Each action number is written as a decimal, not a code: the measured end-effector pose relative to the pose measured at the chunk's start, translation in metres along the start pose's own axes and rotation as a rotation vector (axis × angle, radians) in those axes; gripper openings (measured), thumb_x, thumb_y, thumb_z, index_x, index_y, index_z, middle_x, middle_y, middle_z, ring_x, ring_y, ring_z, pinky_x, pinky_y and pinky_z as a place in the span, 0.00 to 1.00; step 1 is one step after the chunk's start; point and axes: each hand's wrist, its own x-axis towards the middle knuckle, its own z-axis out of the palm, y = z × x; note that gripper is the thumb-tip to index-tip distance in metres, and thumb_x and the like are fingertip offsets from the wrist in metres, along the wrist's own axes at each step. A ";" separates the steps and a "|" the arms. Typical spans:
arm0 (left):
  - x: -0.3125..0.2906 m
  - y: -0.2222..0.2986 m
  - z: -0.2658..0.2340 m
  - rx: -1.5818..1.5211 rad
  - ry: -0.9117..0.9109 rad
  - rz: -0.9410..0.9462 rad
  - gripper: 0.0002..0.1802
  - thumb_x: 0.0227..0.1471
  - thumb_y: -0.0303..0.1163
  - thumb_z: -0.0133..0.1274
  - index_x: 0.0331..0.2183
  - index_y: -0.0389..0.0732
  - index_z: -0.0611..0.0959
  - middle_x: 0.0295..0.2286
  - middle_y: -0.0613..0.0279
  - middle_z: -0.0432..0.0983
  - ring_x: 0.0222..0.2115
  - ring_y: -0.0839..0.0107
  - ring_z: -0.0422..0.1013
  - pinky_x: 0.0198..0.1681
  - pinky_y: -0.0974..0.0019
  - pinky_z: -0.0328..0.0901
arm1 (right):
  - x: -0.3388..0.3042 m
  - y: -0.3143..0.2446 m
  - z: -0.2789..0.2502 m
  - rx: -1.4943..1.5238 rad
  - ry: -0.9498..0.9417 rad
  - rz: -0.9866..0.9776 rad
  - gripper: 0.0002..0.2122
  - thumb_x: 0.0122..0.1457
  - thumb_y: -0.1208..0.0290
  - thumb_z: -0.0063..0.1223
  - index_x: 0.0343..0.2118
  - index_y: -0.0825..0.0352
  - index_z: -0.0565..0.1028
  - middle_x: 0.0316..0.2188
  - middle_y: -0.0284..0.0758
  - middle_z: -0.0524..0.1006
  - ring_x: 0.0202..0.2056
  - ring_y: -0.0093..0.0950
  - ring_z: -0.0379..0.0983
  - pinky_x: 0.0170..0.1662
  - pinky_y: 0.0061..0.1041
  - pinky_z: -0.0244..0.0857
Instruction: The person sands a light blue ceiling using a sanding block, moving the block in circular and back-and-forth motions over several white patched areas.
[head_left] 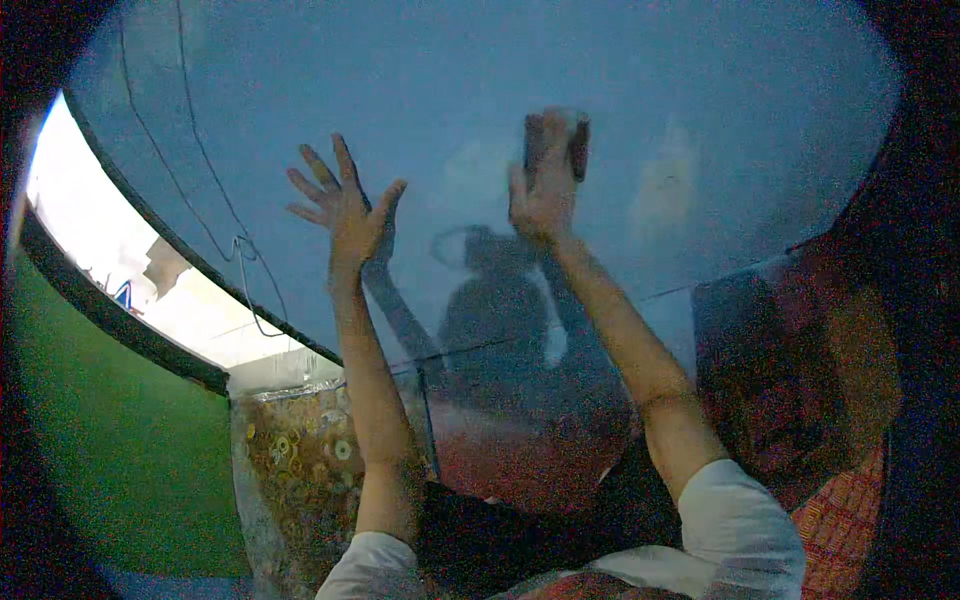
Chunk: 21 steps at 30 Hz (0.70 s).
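A blue wall [410, 70] fills the upper part of the view. My left hand [352, 225] is raised before it, fingers spread wide, holding nothing; whether the palm touches the wall I cannot tell. Further right, my right hand [545, 200] is up at the wall with a dark rectangular pad [580, 150] under its fingers. The pad's dark edges show on both sides of the fingers, and a pale patch shows at its top. Blur hides its exact kind. Both bare forearms reach up from white short sleeves.
Thin wires [205, 150] hang down the wall at the left, beside a bright opening [180, 290] with a dark frame. Below it are a green surface [130, 430] and a flower-patterned panel [290, 450]. A red patterned cloth [845, 530] lies at the lower right.
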 end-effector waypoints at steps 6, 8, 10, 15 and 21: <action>0.006 0.003 -0.022 -0.042 -0.263 -0.100 0.74 0.36 0.75 0.56 0.65 0.49 0.29 0.59 0.31 0.09 0.57 0.26 0.07 0.45 0.13 0.18 | 0.026 -0.021 -0.023 -0.323 -0.200 -0.161 0.35 0.60 0.65 0.47 0.66 0.72 0.45 0.66 0.51 0.48 0.66 0.49 0.45 0.66 0.41 0.42; 0.011 0.011 -0.018 -0.066 -0.261 -0.122 0.76 0.36 0.73 0.57 0.64 0.47 0.28 0.59 0.29 0.08 0.57 0.25 0.07 0.44 0.12 0.20 | 0.028 -0.010 -0.022 -0.009 -0.036 -0.028 0.32 0.58 0.66 0.48 0.65 0.68 0.52 0.66 0.46 0.51 0.66 0.50 0.43 0.67 0.45 0.38; 0.009 0.012 -0.012 -0.097 -0.241 -0.135 0.75 0.36 0.73 0.58 0.64 0.46 0.27 0.59 0.28 0.08 0.56 0.25 0.07 0.44 0.12 0.20 | 0.022 -0.004 -0.023 0.106 0.003 0.029 0.31 0.57 0.67 0.49 0.64 0.65 0.56 0.66 0.44 0.53 0.67 0.51 0.42 0.68 0.47 0.35; -0.006 0.018 0.000 -0.169 -0.145 -0.148 0.73 0.39 0.66 0.61 0.64 0.45 0.29 0.59 0.29 0.09 0.56 0.23 0.09 0.47 0.13 0.21 | 0.010 -0.001 -0.029 -0.029 -0.221 -0.055 0.31 0.57 0.70 0.48 0.64 0.67 0.55 0.66 0.46 0.50 0.67 0.51 0.40 0.68 0.47 0.36; -0.013 0.023 -0.001 -0.222 -0.112 -0.158 0.69 0.40 0.71 0.56 0.65 0.52 0.31 0.61 0.36 0.08 0.58 0.26 0.09 0.46 0.14 0.18 | 0.027 -0.001 -0.036 0.162 -0.133 0.002 0.31 0.57 0.68 0.47 0.64 0.67 0.56 0.67 0.48 0.48 0.67 0.49 0.39 0.68 0.49 0.34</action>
